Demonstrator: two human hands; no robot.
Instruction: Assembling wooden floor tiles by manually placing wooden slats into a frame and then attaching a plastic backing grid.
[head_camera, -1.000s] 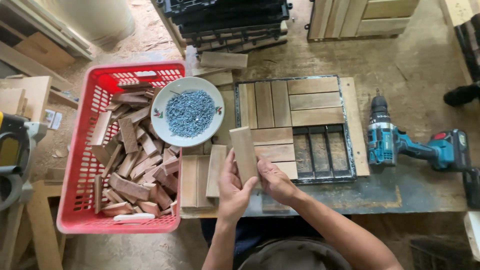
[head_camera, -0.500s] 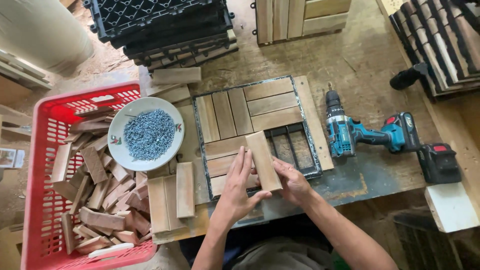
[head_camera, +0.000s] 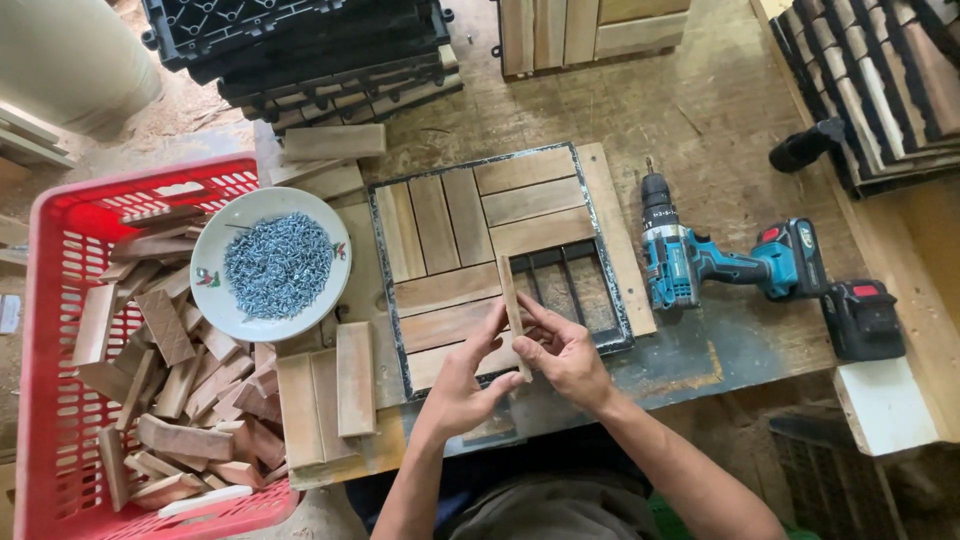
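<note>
Both hands hold one short wooden slat (head_camera: 512, 300) on its edge over the open lower right quarter of a black plastic tile frame (head_camera: 383, 260). My left hand (head_camera: 465, 380) grips the slat's near end from the left. My right hand (head_camera: 560, 350) pinches it from the right. Wooden slats fill the frame's other three quarters. Bare black ribs (head_camera: 575, 285) show in the open quarter, just right of the slat.
A white plate of grey screws (head_camera: 275, 265) lies left of the frame. A red basket (head_camera: 40, 340) of wood pieces stands at far left. Loose slats (head_camera: 325, 390) lie near the front edge. A teal cordless drill (head_camera: 720, 262) lies to the right. Stacked black frames (head_camera: 300, 50) are behind.
The slat has been turned from flat in both hands onto its edge and now stands over the open quarter. The view has shifted, so the bench sits further left.
</note>
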